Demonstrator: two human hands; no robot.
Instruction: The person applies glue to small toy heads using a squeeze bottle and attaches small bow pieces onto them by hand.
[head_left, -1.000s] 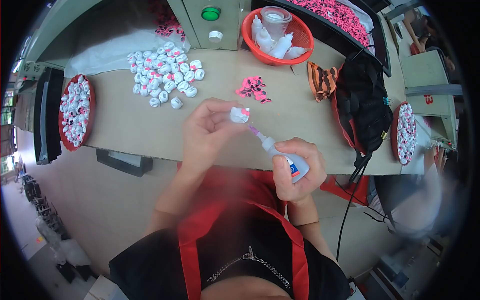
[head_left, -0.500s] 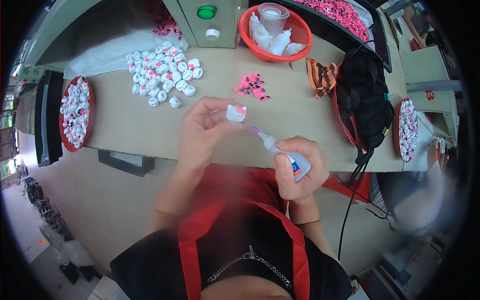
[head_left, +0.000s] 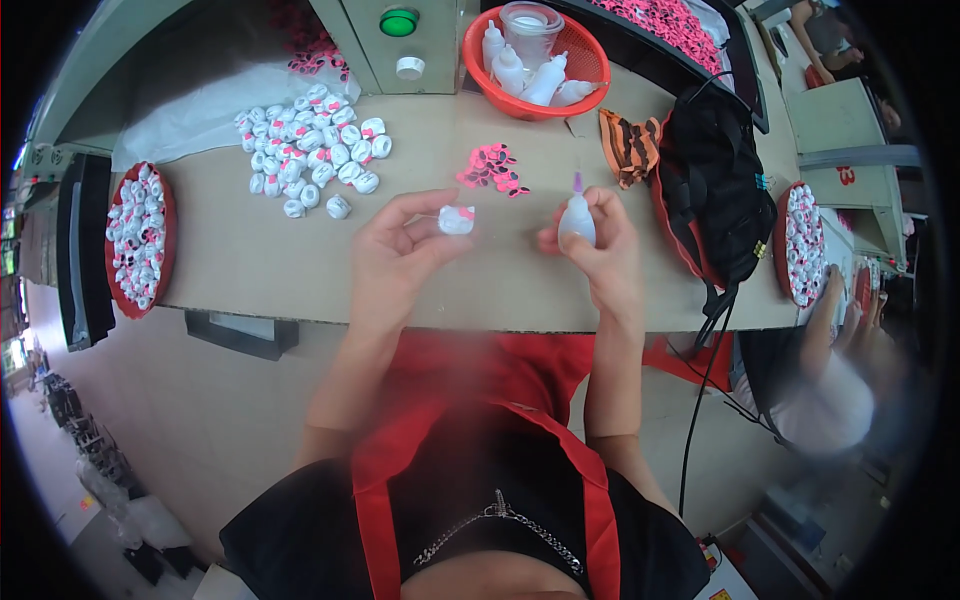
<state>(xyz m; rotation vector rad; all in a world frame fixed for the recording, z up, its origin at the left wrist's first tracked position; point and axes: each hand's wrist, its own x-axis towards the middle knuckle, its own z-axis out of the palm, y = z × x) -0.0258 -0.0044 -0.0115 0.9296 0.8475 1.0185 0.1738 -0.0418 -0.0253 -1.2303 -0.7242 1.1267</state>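
Between the thumb and fingers of my left hand (head_left: 405, 240) is a small white cat-head-shaped piece (head_left: 456, 221) with a pink patch at its upper right. My right hand (head_left: 610, 240) is wrapped round a white squeeze bottle (head_left: 577, 224) with a purple nozzle tip. The bottle stands nearly upright, its tip pointing away from me and apart from the white piece. Just beyond my hands lies a small heap of pink-and-black pieces (head_left: 493, 168). Farther left, many white pieces with pink spots (head_left: 310, 150) are spread on the table (head_left: 500, 290).
A red basket (head_left: 535, 105) with squeeze bottles and a clear jar stands at the back. Right of it are an orange-and-black striped cloth (head_left: 628, 148) and a black bag (head_left: 710, 190). Red trays of white pieces sit at the left (head_left: 170, 240) and right (head_left: 783, 245). Another person (head_left: 825, 395) works at right.
My right hand has drawn the bottle away to the right and tipped it upright. My left hand still pinches the white piece, now slightly farther left. The whole view has shifted a little.
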